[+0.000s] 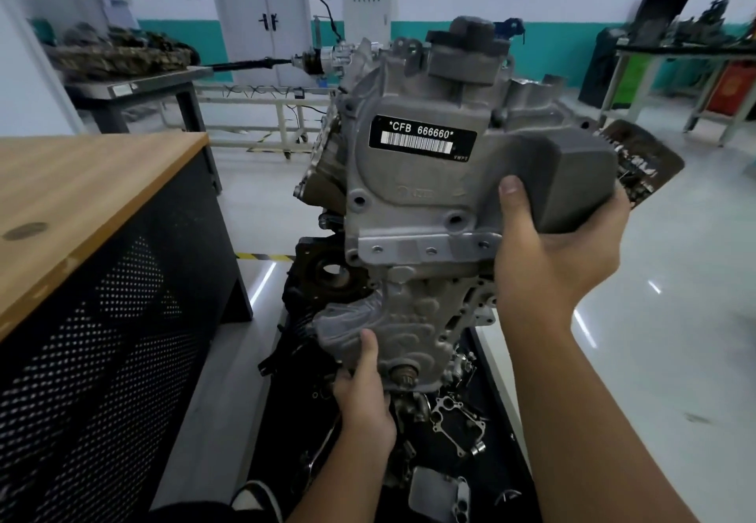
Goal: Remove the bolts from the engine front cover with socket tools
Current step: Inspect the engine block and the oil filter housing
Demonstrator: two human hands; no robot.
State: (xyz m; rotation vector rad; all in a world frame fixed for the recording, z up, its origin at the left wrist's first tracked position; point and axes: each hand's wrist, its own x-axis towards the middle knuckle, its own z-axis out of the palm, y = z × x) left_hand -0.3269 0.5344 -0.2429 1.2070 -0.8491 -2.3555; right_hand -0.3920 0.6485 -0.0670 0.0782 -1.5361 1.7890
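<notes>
The grey cast engine front cover fills the centre of the view, with a black label reading CFB 666660 near its top. My right hand grips its boxy right-hand bulge, thumb on the front face. My left hand holds the cover's lower left edge, thumb up against the casting. Empty bolt holes show along the cover's flange. Behind it stands the engine block, dark with a round opening. No socket tool is in either hand.
A wooden-topped bench with a perforated black front stands close on the left. A black floor tray below holds several loose metal parts and brackets. Tables with parts stand at the back left and right.
</notes>
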